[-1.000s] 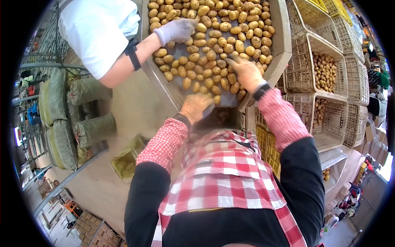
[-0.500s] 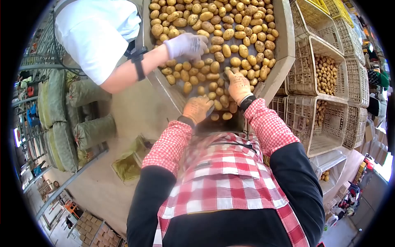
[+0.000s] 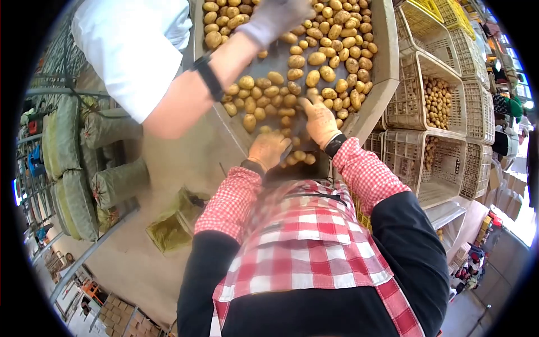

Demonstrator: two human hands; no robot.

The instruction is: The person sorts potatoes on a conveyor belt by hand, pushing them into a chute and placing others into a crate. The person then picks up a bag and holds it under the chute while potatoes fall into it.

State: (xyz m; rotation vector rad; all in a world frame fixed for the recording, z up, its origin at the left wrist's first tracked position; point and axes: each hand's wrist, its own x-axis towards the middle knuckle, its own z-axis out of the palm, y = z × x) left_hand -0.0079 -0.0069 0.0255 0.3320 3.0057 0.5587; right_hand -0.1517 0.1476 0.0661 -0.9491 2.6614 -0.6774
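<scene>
Potatoes (image 3: 327,73) lie spread over a chute (image 3: 383,84) with raised side walls, narrowing toward me. My left hand (image 3: 269,149), in an orange glove, rests at the left of the narrow end, beside several potatoes; its fingertips are blurred. On the right side, my right hand (image 3: 320,121), also gloved in orange, reaches among the potatoes with its fingers apart and no potato held. A few potatoes (image 3: 299,158) sit at the chute's mouth between and below my hands. A co-worker's gloved hand (image 3: 281,19) is over the upper potatoes, smeared by motion.
Plastic crates (image 3: 443,163), some with potatoes, are stacked at the right. The co-worker's forearm (image 3: 196,90) crosses the chute's left wall. Full sacks (image 3: 120,182) lie at the left. An open yellow-green bag (image 3: 171,227) is on the floor (image 3: 126,258).
The co-worker's hand has moved up and right across the chute. Potatoes have shifted, baring more of the surface in the middle. My right hand has moved slightly left and down.
</scene>
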